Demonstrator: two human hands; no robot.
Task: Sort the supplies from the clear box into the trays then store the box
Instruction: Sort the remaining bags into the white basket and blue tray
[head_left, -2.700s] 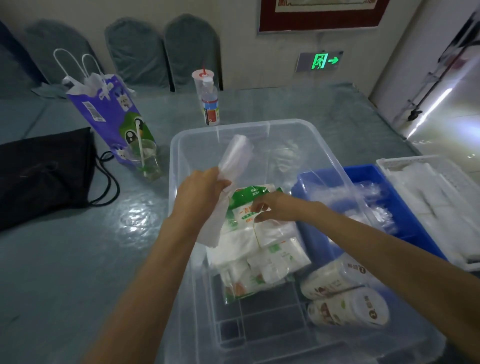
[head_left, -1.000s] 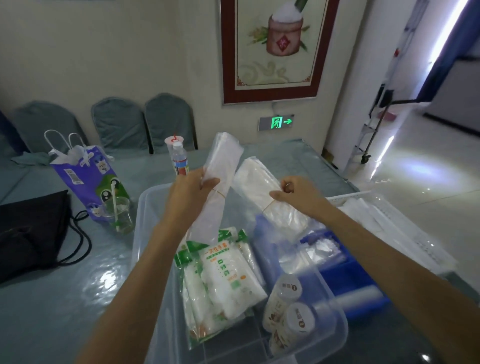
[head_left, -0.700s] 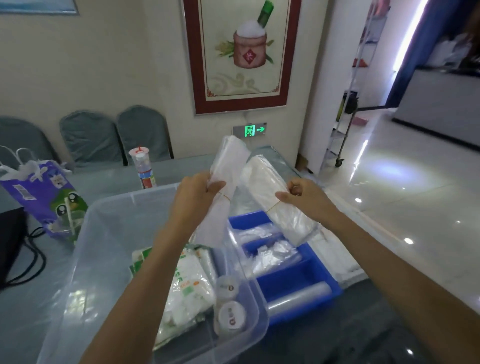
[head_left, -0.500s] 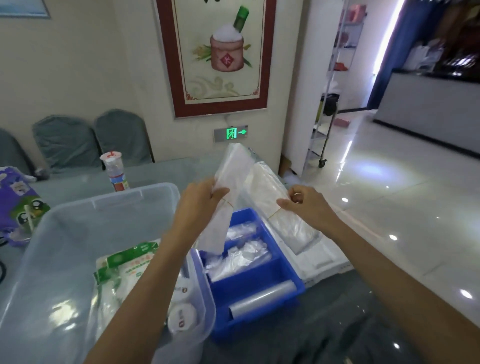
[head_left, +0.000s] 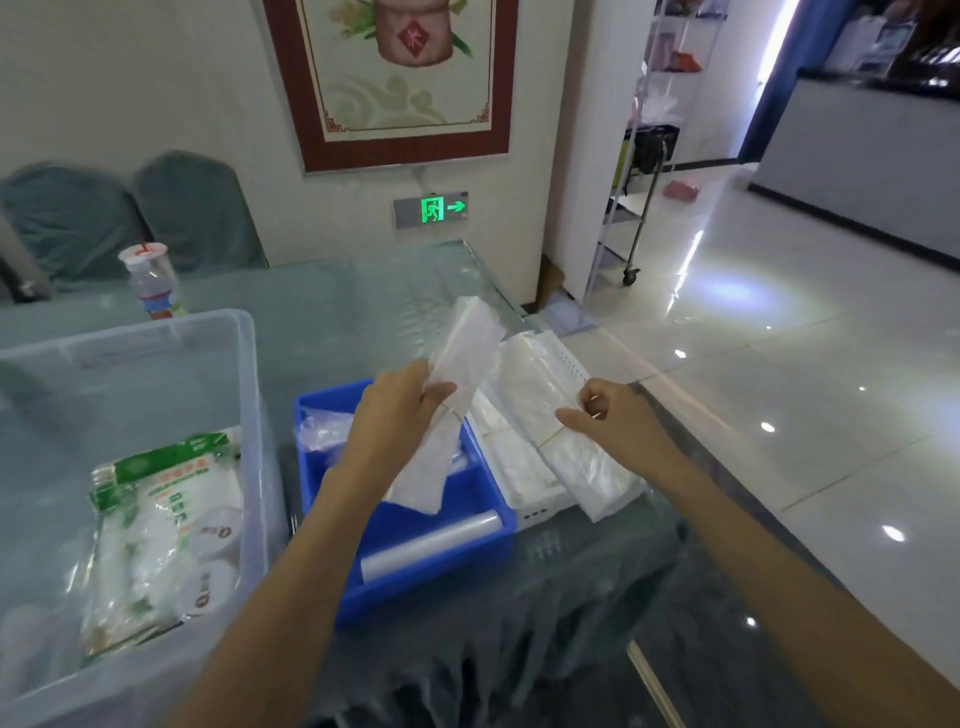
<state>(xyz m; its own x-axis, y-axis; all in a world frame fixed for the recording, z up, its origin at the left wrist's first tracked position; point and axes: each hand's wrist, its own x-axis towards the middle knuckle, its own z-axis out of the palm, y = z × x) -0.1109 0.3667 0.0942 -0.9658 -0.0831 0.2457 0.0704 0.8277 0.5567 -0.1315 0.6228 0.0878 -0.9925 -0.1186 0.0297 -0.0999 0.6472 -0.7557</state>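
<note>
My left hand (head_left: 397, 410) grips a banded bundle of clear plastic bags (head_left: 457, 374) above the blue tray (head_left: 431, 577). A second banded bundle of bags (head_left: 558, 431) is held by my right hand (head_left: 610, 421) low over the white tray (head_left: 540, 506), which has similar white bundles in it. The blue tray holds loose clear bags and a roll of clear film (head_left: 431, 543). At the left stands the clear box (head_left: 130, 358) with green-and-white packets (head_left: 161, 499) and round white containers (head_left: 213, 530) inside.
A water bottle (head_left: 150, 283) stands behind the clear box. Covered chairs (head_left: 197, 213) line the wall beyond the table. The table's right edge runs just past the white tray, with shiny floor (head_left: 779, 389) and a wheeled metal rack (head_left: 639, 182) beyond.
Both hands lifted a bundle each out of the clear box and carried them right. The right bundle has come down over the white tray; the view turned right with them.
</note>
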